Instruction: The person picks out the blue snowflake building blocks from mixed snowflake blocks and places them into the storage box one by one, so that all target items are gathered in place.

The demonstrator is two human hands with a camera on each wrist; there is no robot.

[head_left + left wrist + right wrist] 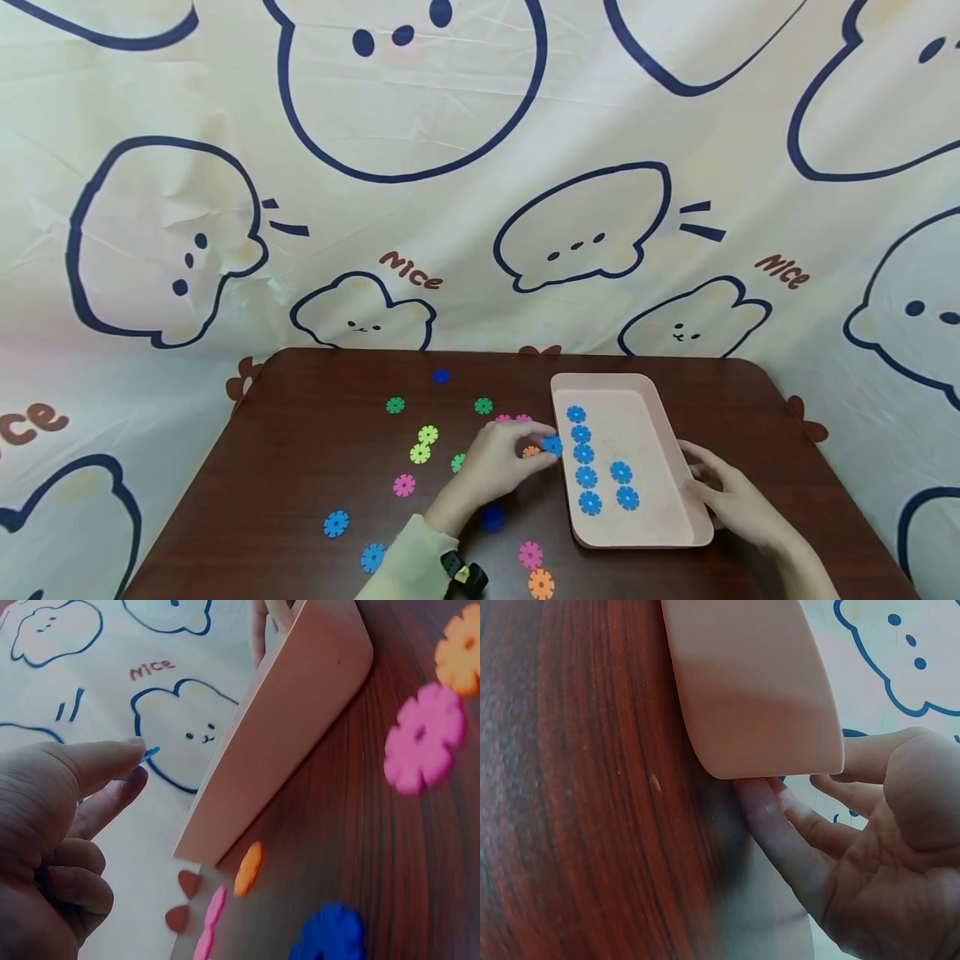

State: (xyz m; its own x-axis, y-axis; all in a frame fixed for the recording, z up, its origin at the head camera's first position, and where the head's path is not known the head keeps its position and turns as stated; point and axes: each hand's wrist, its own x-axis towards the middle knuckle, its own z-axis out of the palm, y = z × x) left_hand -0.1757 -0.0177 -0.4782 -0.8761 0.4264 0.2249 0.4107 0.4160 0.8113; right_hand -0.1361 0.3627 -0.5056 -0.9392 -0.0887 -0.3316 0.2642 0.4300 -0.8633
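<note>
A light blue flower-shaped disc [552,446] is pinched between the thumb and index finger of my left hand [495,460], at the tray's left rim. The left wrist view shows that disc [151,754] edge-on at the fingertips. Inside the pale pink tray [637,529] lie more light blue discs: several in a column along the left side, such as one [586,477], and two side by side lengthwise to their right, one being the lower disc [627,498]. My right hand [738,500] holds the tray's right edge, fingertips against the wall [757,697] and rim.
Loose discs lie left of the tray on the dark wooden table [270,467]: light blue [336,523], dark blue [492,518], pink [530,555], orange [541,583], green [395,405] and yellow-green [420,453]. A printed cloth [465,217] hangs behind the table.
</note>
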